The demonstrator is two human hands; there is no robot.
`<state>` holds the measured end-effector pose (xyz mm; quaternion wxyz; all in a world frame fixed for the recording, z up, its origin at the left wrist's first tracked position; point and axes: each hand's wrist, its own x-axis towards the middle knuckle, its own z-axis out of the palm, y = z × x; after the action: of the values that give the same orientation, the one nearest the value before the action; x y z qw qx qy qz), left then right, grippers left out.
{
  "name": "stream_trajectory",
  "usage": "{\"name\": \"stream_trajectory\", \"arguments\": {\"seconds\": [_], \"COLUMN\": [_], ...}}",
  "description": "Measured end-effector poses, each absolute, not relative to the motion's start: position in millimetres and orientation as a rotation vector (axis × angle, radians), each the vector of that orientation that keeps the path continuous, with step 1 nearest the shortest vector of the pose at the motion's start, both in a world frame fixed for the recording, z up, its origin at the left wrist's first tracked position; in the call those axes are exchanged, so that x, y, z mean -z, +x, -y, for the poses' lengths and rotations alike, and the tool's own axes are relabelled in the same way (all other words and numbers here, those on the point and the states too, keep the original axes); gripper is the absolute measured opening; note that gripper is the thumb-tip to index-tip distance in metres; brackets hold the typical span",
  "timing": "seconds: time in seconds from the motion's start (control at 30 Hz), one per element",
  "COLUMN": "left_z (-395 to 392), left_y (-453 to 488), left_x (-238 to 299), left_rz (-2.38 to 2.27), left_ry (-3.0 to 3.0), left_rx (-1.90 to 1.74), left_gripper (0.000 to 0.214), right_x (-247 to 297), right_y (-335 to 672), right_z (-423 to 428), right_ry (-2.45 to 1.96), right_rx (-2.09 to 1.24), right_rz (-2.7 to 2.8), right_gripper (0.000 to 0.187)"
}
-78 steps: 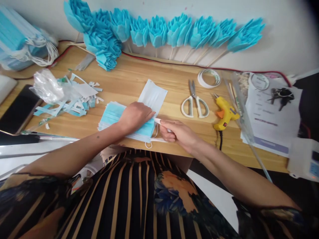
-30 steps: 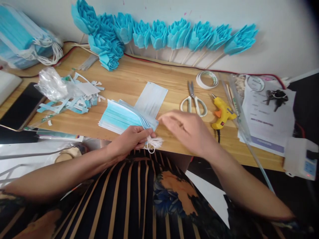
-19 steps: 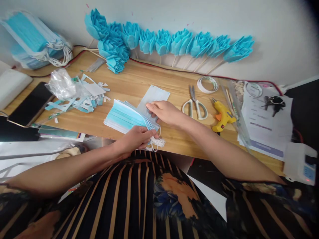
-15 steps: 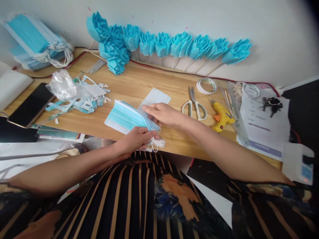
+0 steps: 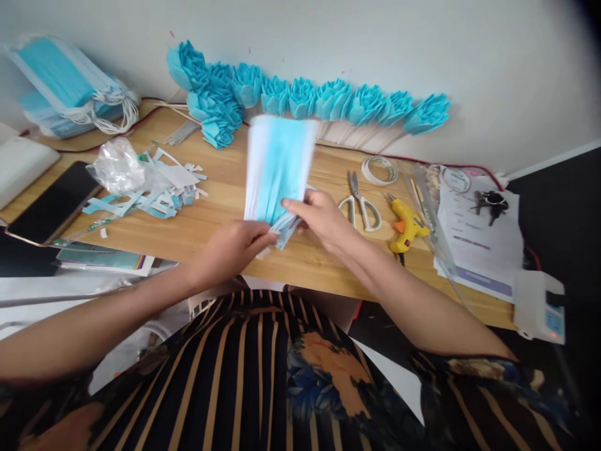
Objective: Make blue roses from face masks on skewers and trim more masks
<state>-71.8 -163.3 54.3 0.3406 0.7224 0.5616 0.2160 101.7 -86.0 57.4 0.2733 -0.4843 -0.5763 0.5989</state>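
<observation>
A stack of blue face masks (image 5: 282, 166) stands up above the table's front part, slightly blurred by motion. My left hand (image 5: 235, 247) pinches the lower left corner of the stack. My right hand (image 5: 322, 216) is closed on its lower right side, thumb in front. The bottom ends of the masks bunch together between both hands, and the ear loops are mostly hidden. Close to my right hand lie scissors (image 5: 361, 202) with white handles.
Blue paper-like flowers (image 5: 333, 100) on sticks lean along the wall. More masks (image 5: 61, 75) are piled at the back left. Cut scraps (image 5: 164, 188), a phone (image 5: 52, 200), a tape roll (image 5: 379, 170), a yellow glue gun (image 5: 407, 225) and papers with keys (image 5: 491, 207) lie around.
The mask stack has swung from lying low and leftward to standing upright. My left hand has shifted left and up, and my right hand now grips the stack's lower right side.
</observation>
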Motion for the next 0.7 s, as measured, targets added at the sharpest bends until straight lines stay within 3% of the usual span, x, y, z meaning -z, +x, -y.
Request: {"name": "stream_trajectory", "arguments": {"seconds": [0.13, 0.27, 0.5, 0.7], "left_z": [142, 139, 146, 142], "left_y": [-86, -86, -86, -76], "left_x": [-41, -17, -7, -11], "left_rz": [-1.633, -1.502, -1.319, -1.493], "left_ry": [2.483, 2.697, 2.656, 2.405], "left_rx": [-0.598, -0.659, -0.681, -0.732], "left_gripper": [0.033, 0.031, 0.041, 0.038], "right_x": [-47, -40, -34, -33], "right_y": [108, 108, 106, 108], "right_z": [85, 79, 71, 67], "right_ry": [-1.417, -1.493, -1.535, -1.536], "right_rx": [-1.708, -1.739, -1.787, -1.802], "right_rz": [1.129, 1.06, 1.05, 1.0], "right_gripper": [0.005, 0.011, 0.013, 0.014]}}
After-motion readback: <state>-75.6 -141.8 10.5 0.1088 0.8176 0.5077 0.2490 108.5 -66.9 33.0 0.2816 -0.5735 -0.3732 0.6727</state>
